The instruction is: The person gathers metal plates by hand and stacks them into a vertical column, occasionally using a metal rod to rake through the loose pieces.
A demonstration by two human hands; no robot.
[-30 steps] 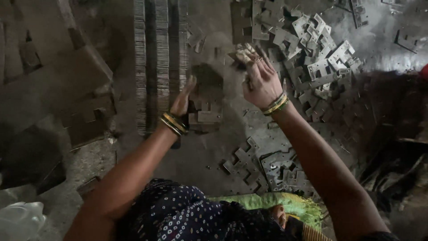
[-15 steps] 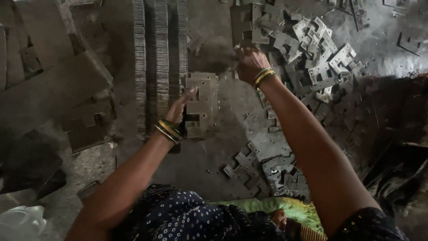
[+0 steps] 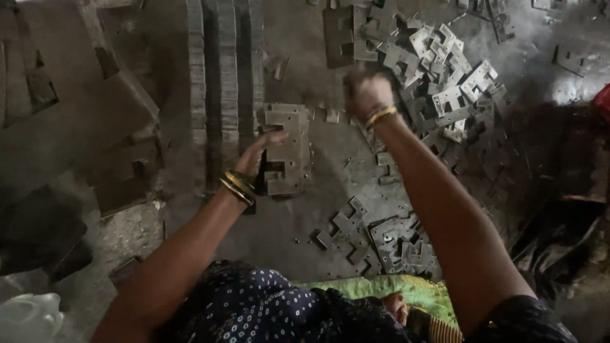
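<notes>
My left hand (image 3: 255,160) grips the left side of a small stack of flat, notched grey metal plates (image 3: 289,149) lying on the dusty floor, thumb against its top edge. My right hand (image 3: 364,93) is stretched further out and blurred, its back towards me and its fingers curled. It is at the near edge of a loose pile of similar metal plates (image 3: 448,82). Whether it holds any plate is hidden. Both wrists wear gold bangles.
Long rows of tightly stacked plates (image 3: 222,76) run away from me left of the stack. More loose notched plates (image 3: 375,238) lie near my lap, over green cloth (image 3: 381,289). Large dark sheet offcuts (image 3: 82,127) lie on the left, with dark debris on the right.
My right hand has moved away from me and slightly left, from open fingers to curled. The stack by my left hand has come into clear view, and the left hand has stayed on it.
</notes>
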